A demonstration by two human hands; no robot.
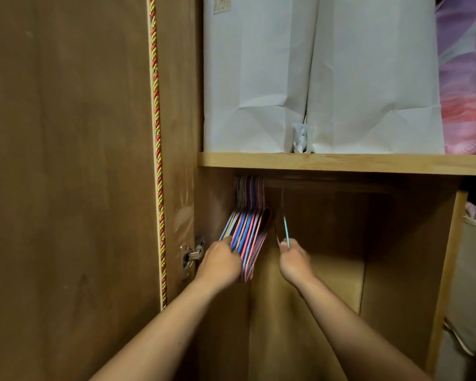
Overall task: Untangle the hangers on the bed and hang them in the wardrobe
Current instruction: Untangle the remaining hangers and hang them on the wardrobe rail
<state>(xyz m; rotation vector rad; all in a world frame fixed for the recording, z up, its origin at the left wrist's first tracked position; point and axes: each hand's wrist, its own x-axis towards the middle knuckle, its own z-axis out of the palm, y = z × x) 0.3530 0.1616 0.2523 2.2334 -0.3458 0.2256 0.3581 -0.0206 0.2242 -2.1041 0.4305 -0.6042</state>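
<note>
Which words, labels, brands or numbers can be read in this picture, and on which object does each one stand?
No text can be read here.
Left white paper bag: a faint printed mark near its top edge, too blurred to read.
Right white paper bag: a small mark at its very top, cut off and unreadable.
Bundle of coloured hangers, single hanger, wardrobe door, shelf: no writing visible.

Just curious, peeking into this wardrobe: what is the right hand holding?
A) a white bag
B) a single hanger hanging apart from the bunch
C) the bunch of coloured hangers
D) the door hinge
B: the right hand pinches a single hanger hanging apart, while the left hand holds the bunch.
</note>
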